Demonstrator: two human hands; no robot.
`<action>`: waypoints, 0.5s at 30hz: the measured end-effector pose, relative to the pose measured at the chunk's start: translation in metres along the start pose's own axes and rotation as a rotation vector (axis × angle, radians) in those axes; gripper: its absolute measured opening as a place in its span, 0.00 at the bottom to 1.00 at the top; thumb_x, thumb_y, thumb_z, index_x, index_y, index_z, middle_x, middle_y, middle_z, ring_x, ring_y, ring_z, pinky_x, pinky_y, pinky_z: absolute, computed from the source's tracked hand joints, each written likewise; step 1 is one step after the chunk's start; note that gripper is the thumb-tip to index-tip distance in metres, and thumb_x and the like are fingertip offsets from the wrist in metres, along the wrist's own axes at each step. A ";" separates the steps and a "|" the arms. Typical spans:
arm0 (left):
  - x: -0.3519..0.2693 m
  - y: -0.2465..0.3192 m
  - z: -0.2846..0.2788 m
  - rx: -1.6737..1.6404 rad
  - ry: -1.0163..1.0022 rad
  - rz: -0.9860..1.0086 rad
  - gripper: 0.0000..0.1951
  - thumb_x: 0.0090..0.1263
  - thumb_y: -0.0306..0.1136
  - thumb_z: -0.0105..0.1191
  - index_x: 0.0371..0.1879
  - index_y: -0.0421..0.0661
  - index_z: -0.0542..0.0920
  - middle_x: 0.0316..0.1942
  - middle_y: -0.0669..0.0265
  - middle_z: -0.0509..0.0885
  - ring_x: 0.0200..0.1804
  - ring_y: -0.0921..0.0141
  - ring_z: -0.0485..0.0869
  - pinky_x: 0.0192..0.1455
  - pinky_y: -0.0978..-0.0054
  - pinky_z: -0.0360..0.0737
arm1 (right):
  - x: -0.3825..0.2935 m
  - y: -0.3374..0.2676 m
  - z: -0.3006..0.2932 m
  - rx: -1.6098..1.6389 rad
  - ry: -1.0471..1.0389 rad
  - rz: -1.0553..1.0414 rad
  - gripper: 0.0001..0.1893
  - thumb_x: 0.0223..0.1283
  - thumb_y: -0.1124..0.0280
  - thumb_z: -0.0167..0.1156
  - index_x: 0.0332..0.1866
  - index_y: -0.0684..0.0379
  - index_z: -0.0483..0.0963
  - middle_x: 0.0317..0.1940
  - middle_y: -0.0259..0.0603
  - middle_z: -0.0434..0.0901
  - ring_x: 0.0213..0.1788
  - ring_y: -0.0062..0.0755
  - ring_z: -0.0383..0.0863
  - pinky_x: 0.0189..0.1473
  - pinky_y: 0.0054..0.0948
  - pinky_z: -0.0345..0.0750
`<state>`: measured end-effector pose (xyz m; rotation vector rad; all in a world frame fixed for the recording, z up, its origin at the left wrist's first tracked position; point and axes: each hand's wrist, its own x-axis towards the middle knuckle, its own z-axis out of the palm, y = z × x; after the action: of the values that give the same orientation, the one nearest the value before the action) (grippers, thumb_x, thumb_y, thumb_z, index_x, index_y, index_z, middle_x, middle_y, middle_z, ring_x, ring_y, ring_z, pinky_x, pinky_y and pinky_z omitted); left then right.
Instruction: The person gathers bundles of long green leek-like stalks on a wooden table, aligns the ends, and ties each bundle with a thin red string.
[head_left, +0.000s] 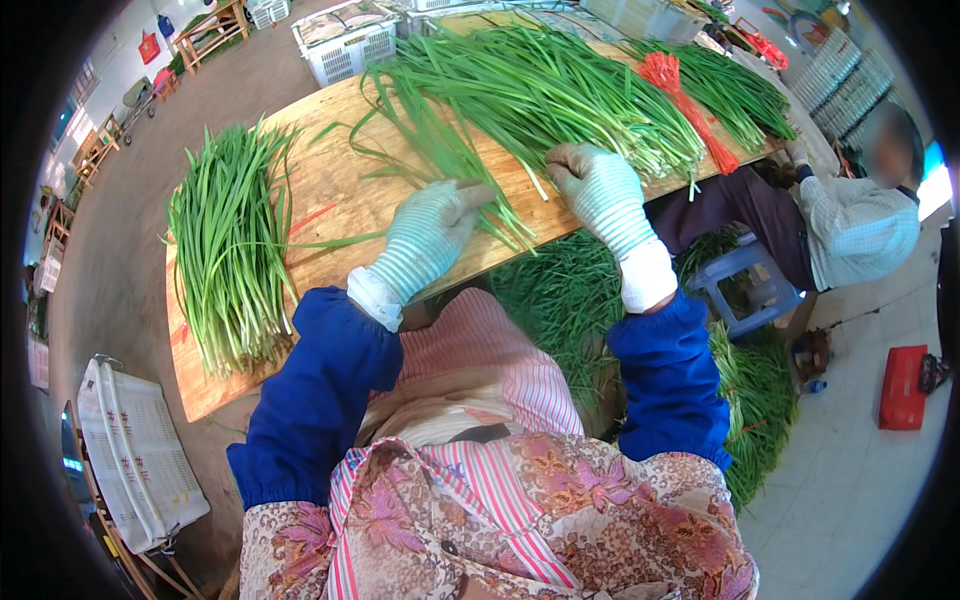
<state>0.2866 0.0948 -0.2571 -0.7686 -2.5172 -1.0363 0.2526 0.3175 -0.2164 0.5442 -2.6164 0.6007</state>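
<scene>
My left hand (439, 225), in a striped glove, rests over a few loose garlic chive stalks (506, 214) near the wooden table's front edge; its grip on them is unclear. My right hand (592, 180), gloved alike, has its fingers bent at the near edge of a large pile of garlic chives (540, 97); whether it pinches a stalk cannot be told. A bundle of garlic chives (236, 247) lies at the table's left end. Red plastic ties (686, 112) lie across the pile's right part.
The wooden table (322, 165) spans the front. More greens (562, 307) lie beneath it. A co-worker (847, 202) sits at the right, near a blue plastic stool (746, 281). White crates (349, 45) stand behind the table, and another white container (139, 457) is at lower left.
</scene>
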 end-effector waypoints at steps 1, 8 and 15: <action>-0.001 -0.001 -0.001 0.064 -0.018 0.025 0.14 0.62 0.24 0.50 0.46 0.45 0.81 0.48 0.55 0.81 0.50 0.55 0.79 0.53 0.64 0.76 | -0.002 -0.004 0.004 -0.004 -0.076 0.002 0.12 0.56 0.58 0.58 0.37 0.54 0.80 0.35 0.47 0.81 0.40 0.48 0.81 0.43 0.42 0.77; -0.004 0.002 -0.005 0.334 0.014 0.152 0.12 0.60 0.25 0.53 0.42 0.46 0.81 0.48 0.57 0.80 0.49 0.53 0.79 0.51 0.61 0.77 | -0.017 -0.030 0.018 -0.082 -0.274 -0.009 0.15 0.53 0.55 0.59 0.34 0.57 0.81 0.35 0.50 0.79 0.40 0.50 0.80 0.43 0.43 0.77; -0.005 -0.002 -0.004 0.264 0.029 0.239 0.13 0.60 0.29 0.55 0.43 0.43 0.79 0.46 0.57 0.80 0.50 0.55 0.78 0.52 0.60 0.76 | -0.035 -0.058 0.044 -0.062 -0.166 0.129 0.10 0.53 0.65 0.59 0.38 0.59 0.78 0.34 0.51 0.77 0.39 0.50 0.80 0.42 0.45 0.77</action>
<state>0.2894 0.0890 -0.2582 -0.9369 -2.3986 -0.6171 0.2956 0.2575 -0.2497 0.4243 -2.8334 0.5315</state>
